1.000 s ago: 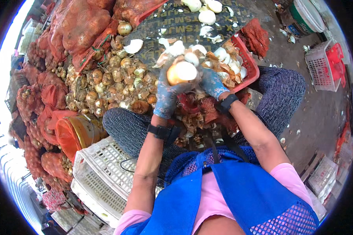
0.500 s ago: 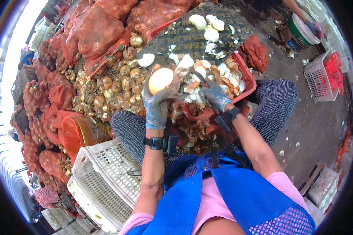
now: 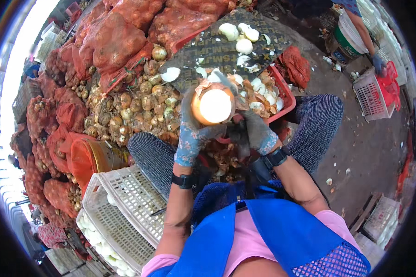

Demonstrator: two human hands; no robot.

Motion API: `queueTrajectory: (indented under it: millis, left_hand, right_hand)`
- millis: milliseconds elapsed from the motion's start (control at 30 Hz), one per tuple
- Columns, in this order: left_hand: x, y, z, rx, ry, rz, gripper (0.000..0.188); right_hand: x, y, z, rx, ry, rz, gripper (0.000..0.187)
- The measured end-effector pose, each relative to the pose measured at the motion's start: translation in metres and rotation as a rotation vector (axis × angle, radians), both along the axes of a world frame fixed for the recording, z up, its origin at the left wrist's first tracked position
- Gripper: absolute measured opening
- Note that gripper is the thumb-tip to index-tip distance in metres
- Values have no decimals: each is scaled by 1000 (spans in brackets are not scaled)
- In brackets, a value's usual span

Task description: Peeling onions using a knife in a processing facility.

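Both gloved hands meet in front of me over a heap of onion skins. My left hand (image 3: 189, 134) is closed around a large onion (image 3: 216, 107) with a bright, whitish cut or bared face and brown skin round its side. Close against the onion's right side is my right hand (image 3: 260, 131), its fingers curled on a dark tool (image 3: 238, 131) that is blurred and partly hidden. Beyond the hands, white peeled onions (image 3: 244, 46) and skin scraps rest on a black printed sheet (image 3: 189, 64). Pale peelings lie in the red crate (image 3: 289, 99) under it.
Unpeeled onions (image 3: 138, 101) are heaped at left, with red net sacks (image 3: 115, 41) behind. A white basket (image 3: 125, 207) and a yellow bucket (image 3: 111, 154) stand at my left. At far right, another person's gloved hand (image 3: 379, 64) is near a white crate (image 3: 370, 94).
The onion has moved right and nearer, its bright face now toward me. My right hand has come in closer to it. At far right the other person's hand has moved down toward the crate.
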State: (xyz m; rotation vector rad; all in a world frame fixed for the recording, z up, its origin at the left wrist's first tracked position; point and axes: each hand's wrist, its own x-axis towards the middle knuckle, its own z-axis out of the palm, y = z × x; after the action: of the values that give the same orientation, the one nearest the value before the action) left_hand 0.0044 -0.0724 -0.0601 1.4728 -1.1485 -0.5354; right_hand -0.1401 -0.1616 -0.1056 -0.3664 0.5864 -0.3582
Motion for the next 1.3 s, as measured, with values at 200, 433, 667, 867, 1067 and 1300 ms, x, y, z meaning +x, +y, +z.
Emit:
queueTrajectory:
  millis: [200,433,667,867,1067,1300]
  left_hand:
    - [-7,-2,17,95,651,-115,93]
    - [-12,5,14,-14,933,-44,58]
    - [-5,27,17,-251,1212,75,56]
    - [15,38,4,-301,1212,149,45]
    - [14,38,12,-285,1160,153,42]
    - [13,36,22,-300,1149,85,49]
  right_hand:
    - [-7,-9,54,-662,124,-130,51]
    - [-5,-2,55,-1382,280,-138,56]
    - [-23,11,87,-1484,458,38,29]
    - [-23,23,90,-1708,448,103,21]
    - [-20,24,86,-1747,479,166,20]
    - [-20,17,91,-1783,500,273,21]
